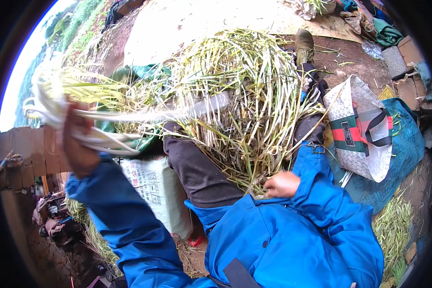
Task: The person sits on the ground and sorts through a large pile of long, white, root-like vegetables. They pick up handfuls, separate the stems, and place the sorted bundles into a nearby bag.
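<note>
Blurred by motion, my left hand is raised at the left, gripping a bunch of long pale stalks whose ends loop and trail to the right. Across my lap and legs lies a large heap of cut white-and-green plant stalks, with darker, withered matter in its middle. My right hand, fingers curled, rests at the heap's near end against my blue jacket. The fingertips touch brownish plant matter; whether they hold any is hidden.
A patterned shopping bag stands at the right on a blue sack. Left of my thigh is a white woven sack bearing print. Green sheeting lies beyond it. More cut plants lie at lower right. A low brick wall is at left.
</note>
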{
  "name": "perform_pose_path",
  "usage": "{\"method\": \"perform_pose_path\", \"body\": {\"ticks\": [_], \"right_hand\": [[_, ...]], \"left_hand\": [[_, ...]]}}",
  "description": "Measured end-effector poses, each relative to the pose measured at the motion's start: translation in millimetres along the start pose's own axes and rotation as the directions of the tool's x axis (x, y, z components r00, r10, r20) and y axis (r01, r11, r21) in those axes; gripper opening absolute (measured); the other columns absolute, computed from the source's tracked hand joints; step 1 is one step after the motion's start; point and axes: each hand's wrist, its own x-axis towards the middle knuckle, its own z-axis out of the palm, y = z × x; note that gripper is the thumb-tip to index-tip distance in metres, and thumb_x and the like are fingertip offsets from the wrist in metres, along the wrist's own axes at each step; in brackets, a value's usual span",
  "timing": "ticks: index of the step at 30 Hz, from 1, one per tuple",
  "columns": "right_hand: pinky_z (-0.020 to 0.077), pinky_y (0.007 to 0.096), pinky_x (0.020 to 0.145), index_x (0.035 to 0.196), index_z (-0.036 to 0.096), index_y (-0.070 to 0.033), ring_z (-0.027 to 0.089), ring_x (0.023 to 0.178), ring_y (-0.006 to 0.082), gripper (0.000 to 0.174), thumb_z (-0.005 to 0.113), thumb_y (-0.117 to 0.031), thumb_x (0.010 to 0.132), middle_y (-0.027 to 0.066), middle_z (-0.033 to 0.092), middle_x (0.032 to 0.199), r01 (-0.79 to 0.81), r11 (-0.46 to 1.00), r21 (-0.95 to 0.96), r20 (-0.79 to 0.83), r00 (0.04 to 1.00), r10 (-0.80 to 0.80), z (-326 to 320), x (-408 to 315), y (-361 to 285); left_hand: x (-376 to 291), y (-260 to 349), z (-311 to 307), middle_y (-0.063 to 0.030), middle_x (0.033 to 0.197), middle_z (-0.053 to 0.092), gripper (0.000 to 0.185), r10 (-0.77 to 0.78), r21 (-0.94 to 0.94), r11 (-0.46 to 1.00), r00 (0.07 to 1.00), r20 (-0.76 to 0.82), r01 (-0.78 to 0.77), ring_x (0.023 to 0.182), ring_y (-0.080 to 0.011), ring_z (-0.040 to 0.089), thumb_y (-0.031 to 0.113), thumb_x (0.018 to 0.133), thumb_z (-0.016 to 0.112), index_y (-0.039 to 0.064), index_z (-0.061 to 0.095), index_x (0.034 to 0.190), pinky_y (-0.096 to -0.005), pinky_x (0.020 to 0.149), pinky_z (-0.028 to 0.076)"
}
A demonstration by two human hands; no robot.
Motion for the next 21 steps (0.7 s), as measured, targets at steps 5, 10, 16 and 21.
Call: {"method": "perform_pose_path", "body": {"ticks": [5,10,16,21], "right_hand": [[0.0458,0.0305,0.06,0.081,0.063,-0.004,0.059,0.061,0.0194,0.021,0.055,-0.023,0.078,0.0109,0.062,0.069,0.011,0.924,0.381,-0.698,0.66,0.28,-94,48,38],[0.0448,0.0364,0.063,0.08,0.062,-0.003,0.058,0.066,0.0278,0.038,0.059,-0.04,0.073,0.0161,0.06,0.072,-0.326,0.887,0.327,-0.586,0.666,0.461,-128,114,67],[0.0418,0.0278,0.051,0.075,0.06,-0.001,0.052,0.054,0.0134,0.022,0.062,-0.022,0.077,0.0062,0.059,0.066,0.061,0.856,0.514,-0.716,0.58,0.389,-145,108,28],[0.0422,0.0179,0.049,0.088,0.056,0.001,0.048,0.053,0.0055,0.015,0.058,-0.011,0.081,0.0077,0.061,0.077,0.502,0.747,0.437,-0.824,0.557,0.108,-166,43,-59]], "left_hand": [[-75,-104,38,-0.0062,0.071,0.054,0.04,-0.394,-0.121,0.906,0.912,0.112,0.406,0.05,-0.008,0.044,0.015,0.07,0.062,-0.001,0.048,0.104,-0.0182,0.044,0.036],[-140,-161,68,-0.0053,0.071,0.056,0.031,-0.68,-0.341,0.635,0.711,0.178,0.693,0.05,-0.0093,0.048,0.009,0.071,0.062,0.002,0.051,0.099,-0.0208,0.042,0.039],[-168,-181,43,-0.0066,0.075,0.055,0.026,-0.741,-0.41,0.493,0.617,0.265,0.768,0.056,-0.0093,0.047,0.006,0.073,0.061,0.004,0.05,0.096,-0.0197,0.043,0.037],[-167,-183,44,-0.0073,0.076,0.056,0.02,-0.708,-0.459,0.499,0.651,0.274,0.735,0.054,-0.0089,0.047,0.005,0.072,0.061,0.005,0.05,0.089,-0.0208,0.043,0.038]]}}
